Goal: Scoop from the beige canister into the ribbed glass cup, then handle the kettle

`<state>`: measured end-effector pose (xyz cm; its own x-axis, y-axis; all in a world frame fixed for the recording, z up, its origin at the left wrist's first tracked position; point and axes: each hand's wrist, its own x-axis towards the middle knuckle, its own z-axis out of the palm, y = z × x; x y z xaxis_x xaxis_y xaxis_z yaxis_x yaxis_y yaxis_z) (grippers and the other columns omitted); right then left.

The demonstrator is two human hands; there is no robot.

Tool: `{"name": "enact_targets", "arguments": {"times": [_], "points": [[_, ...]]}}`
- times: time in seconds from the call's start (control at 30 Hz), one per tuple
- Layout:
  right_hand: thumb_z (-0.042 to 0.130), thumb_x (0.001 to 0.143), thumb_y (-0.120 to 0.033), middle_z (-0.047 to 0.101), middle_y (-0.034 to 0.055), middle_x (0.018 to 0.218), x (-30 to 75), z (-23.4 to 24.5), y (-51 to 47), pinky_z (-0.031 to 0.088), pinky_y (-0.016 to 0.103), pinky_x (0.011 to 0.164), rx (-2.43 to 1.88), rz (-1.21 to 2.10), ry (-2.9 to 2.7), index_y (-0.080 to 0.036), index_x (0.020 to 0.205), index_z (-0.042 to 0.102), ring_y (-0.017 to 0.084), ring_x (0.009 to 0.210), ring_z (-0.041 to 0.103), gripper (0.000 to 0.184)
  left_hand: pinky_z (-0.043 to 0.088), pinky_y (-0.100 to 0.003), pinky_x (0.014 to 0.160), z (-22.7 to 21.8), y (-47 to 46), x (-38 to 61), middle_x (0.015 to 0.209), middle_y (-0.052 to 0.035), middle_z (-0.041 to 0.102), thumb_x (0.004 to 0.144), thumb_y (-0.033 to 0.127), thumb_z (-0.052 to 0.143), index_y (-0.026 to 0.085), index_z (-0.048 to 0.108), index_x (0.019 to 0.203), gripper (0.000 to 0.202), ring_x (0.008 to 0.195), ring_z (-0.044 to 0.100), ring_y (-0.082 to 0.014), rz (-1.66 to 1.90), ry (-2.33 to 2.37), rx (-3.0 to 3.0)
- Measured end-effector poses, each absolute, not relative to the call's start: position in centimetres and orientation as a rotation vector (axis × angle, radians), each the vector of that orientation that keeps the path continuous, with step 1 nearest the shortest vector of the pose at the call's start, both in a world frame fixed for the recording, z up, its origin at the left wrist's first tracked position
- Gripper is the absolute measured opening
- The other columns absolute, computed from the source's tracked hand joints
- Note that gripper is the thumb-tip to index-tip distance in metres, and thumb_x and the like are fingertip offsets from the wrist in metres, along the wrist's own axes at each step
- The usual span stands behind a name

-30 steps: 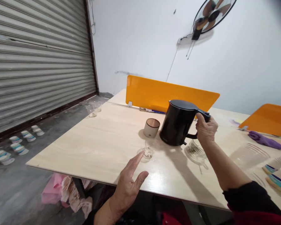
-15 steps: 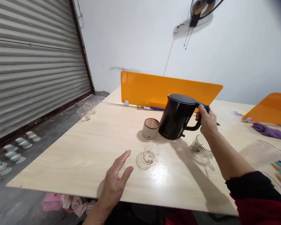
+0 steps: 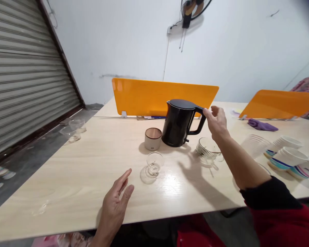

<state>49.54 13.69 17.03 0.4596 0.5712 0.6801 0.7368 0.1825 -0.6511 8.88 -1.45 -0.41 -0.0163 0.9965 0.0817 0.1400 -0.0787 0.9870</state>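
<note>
A black electric kettle (image 3: pixel 177 125) stands upright on the table, lid down, its handle toward the right. My right hand (image 3: pixel 216 120) is beside the top of that handle, fingers loosened and no longer wrapped round it; a fingertip may still touch it. Left of the kettle is a small beige canister (image 3: pixel 152 141) with a brown wooden top. In front of this sits a small clear glass cup (image 3: pixel 154 165). My left hand (image 3: pixel 115 202) is just left of the cup, thumb and fingers apart, holding nothing. A ribbed glass bowl (image 3: pixel 207 148) lies between the kettle and my right forearm.
Orange dividers (image 3: pixel 164 97) rise along the table's far side. Two clear cups (image 3: pixel 71 133) stand near the left edge. On the right are stacked clear plastic cups (image 3: pixel 254 145), several paper cups (image 3: pixel 288 157) and a purple cloth (image 3: pixel 262 125).
The kettle has gone from tilted to upright on the table. My right hand has loosened from its handle. The view has turned right, bringing the paper cups into sight.
</note>
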Motion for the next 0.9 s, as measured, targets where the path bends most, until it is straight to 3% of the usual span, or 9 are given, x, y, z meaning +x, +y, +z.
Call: {"name": "enact_targets", "arguments": {"times": [0.13,0.33,0.5,0.63,0.77,0.9], "points": [[0.064,0.089,-0.060,0.060,0.0133,0.138,49.8,16.9,5.6,0.055,0.046,0.090,-1.578,-0.372,-1.299,-0.025,0.134,0.057,0.030,0.119,0.062,0.057,0.056,-0.048,0.103,-0.4,-1.4,9.0,0.146,-0.0100,0.062,0.091,0.064,0.064,0.033,0.057,0.146,0.064,0.139,0.056,-0.0351,1.165,1.362,1.355],[0.055,0.090,-0.071,0.075,0.0105,0.105,52.3,15.7,-2.2,0.051,0.042,0.067,-2.039,-0.489,-1.431,-0.023,0.132,0.061,0.029,0.081,0.070,0.064,0.051,-0.051,0.109,-0.2,-0.2,10.6,0.160,-0.0094,0.048,0.094,0.062,0.061,0.034,0.047,0.153,0.066,0.145,0.049,-0.0340,1.096,1.344,1.479],[0.049,0.087,-0.079,0.078,0.0086,0.086,54.1,13.4,-2.0,0.042,0.040,0.055,-2.306,-0.368,-1.560,-0.024,0.132,0.062,0.036,0.073,0.069,0.072,0.043,-0.052,0.119,0.2,1.3,12.7,0.161,-0.0109,0.047,0.091,0.055,0.067,0.028,0.046,0.153,0.071,0.145,0.049,-0.0330,1.135,1.324,1.641],[0.048,0.088,-0.080,0.079,0.0116,0.090,54.6,12.0,-1.2,0.037,0.039,0.053,-2.252,-0.327,-1.571,-0.024,0.130,0.064,0.036,0.071,0.068,0.072,0.040,-0.050,0.121,0.1,1.7,13.3,0.157,-0.0114,0.050,0.090,0.049,0.070,0.025,0.047,0.153,0.071,0.144,0.049,-0.0308,1.125,1.324,1.724],[0.052,0.086,-0.082,0.079,0.0103,0.091,53.9,11.8,-2.2,0.036,0.038,0.054,-2.240,-0.367,-1.458,-0.027,0.140,0.058,0.035,0.074,0.068,0.078,0.040,-0.051,0.121,-0.6,1.2,13.2,0.154,-0.0118,0.053,0.090,0.046,0.070,0.024,0.046,0.153,0.071,0.143,0.050,-0.0305,1.118,1.382,1.813],[0.057,0.089,-0.075,0.074,0.0081,0.088,50.4,10.5,-4.6,0.044,0.041,0.062,-1.956,-0.567,-1.301,-0.024,0.140,0.059,0.030,0.074,0.067,0.072,0.041,-0.052,0.122,-0.9,0.9,13.0,0.155,-0.0119,0.053,0.095,0.046,0.064,0.023,0.047,0.152,0.064,0.145,0.049,-0.0295,1.174,1.452,1.858]]}}
